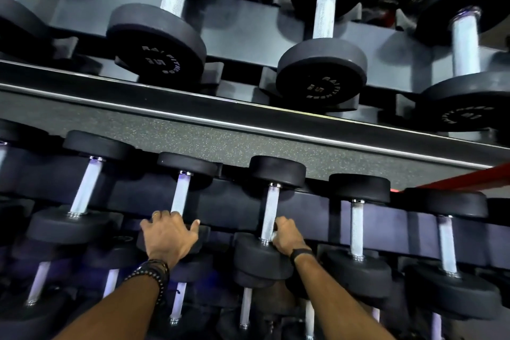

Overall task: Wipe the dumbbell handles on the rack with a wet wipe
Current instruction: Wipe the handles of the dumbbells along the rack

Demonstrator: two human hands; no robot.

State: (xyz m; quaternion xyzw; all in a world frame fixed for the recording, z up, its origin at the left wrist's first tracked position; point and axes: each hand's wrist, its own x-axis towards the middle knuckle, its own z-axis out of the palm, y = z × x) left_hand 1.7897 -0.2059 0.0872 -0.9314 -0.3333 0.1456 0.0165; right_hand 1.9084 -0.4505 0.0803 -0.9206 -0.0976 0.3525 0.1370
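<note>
1. At the bottom of the frame, two bare forearms reached up and forward; the left one wore dark beaded bracelets (153,273) at the wrist, the right one a thin black wristband (302,252).
2. Left of centre in the lower frame, the left hand (169,234), with a gold ring (156,213) on one finger, lay palm-down on the near black rubber head (202,237) of a small dumbbell, fingers spread and draped over it, thumb out to the right.
3. Just right of centre, the right hand (285,234) was curled around the lower end of the silver knurled metal handle (269,212) of the neighbouring dumbbell, pinching a small white wet wipe (274,237) against the bar just above that dumbbell's near black head (259,259).
4. Both dumbbells sat on the dark lower tier of the rack (386,218), in a row of similar small black dumbbells crossing the frame from left to right.
5. Behind that tier, a band of speckled grey rubber floor (220,135) ran across the middle of the frame.
6. In the upper half, the grey upper tier (248,16) carried larger black round-headed dumbbells; the head in the upper left (157,44) bore the number 25.
7. A red bar (469,176) showed at the right edge.
</note>
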